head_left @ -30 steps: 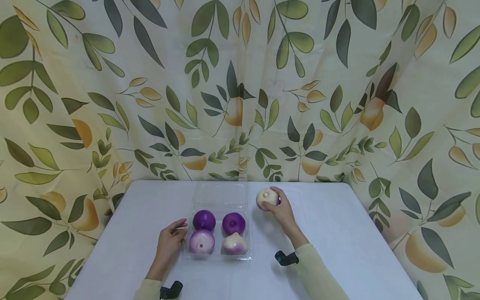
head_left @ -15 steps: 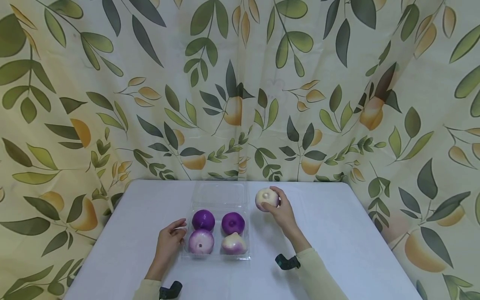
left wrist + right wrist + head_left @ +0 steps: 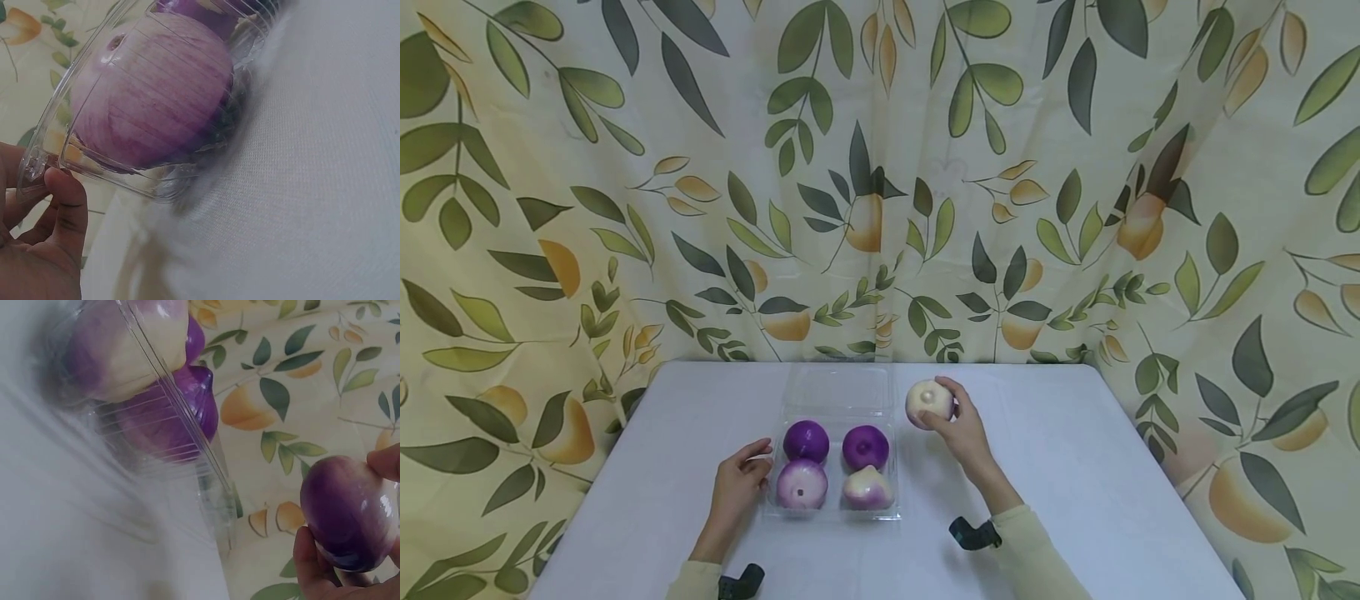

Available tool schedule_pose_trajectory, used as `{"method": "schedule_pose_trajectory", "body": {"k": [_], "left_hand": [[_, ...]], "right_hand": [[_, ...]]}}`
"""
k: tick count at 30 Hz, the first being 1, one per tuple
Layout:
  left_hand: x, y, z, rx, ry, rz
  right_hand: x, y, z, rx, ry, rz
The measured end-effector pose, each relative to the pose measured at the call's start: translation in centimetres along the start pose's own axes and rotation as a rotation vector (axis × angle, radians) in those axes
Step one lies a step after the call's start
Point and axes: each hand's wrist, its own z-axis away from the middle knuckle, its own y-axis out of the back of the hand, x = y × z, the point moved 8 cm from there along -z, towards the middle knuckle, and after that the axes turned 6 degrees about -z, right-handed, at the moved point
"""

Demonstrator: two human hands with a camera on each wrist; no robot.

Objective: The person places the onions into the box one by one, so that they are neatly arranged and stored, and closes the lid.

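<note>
My right hand (image 3: 966,433) grips a pale, purple-tinged onion (image 3: 929,404) between thumb and fingers, off the table and to the right of a clear plastic clamshell box (image 3: 898,492). In the right wrist view this onion (image 3: 347,512) shows a glossy purple side. At the box's left edge is my left hand (image 3: 737,492). In the left wrist view the thumb and fingers of this hand (image 3: 47,231) pinch the box's rim (image 3: 37,164). Inside the box sit two dark purple onions (image 3: 806,441) at the back, a light purple onion (image 3: 802,484) front left and a whitish onion (image 3: 868,487) front right.
The box's clear lid (image 3: 838,390) lies folded back behind it on the white-covered table (image 3: 1052,450). A leaf-patterned curtain (image 3: 880,183) hangs along the table's far edge. Black wrist devices (image 3: 973,533) are worn on both forearms.
My right hand has shifted slightly left and nearer with the onion in it, closer to the box. The left hand and the box have stayed in place.
</note>
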Motion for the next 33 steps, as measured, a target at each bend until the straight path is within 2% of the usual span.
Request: {"method": "schedule_pose_trajectory", "body": {"k": [12, 21, 28, 33], "left_hand": [[-0.1, 0.0, 0.0, 0.001, 0.001, 0.026], [-0.1, 0.0, 0.1, -0.006, 0.011, 0.037], [-0.2, -0.1, 0.1, -0.001, 0.006, 0.039], [-0.1, -0.1, 0.2, 0.002, -0.012, 0.039]], "right_hand": [[-0.2, -1.0, 1.3, -0.033, 0.002, -0.050], [-2.7, -1.7, 2.8, -0.075, -0.001, -0.061], [-1.4, -1.9, 2.8, -0.072, 0.023, -0.076], [-1.4, -2.1, 3.1, -0.079, 0.053, -0.067]]}}
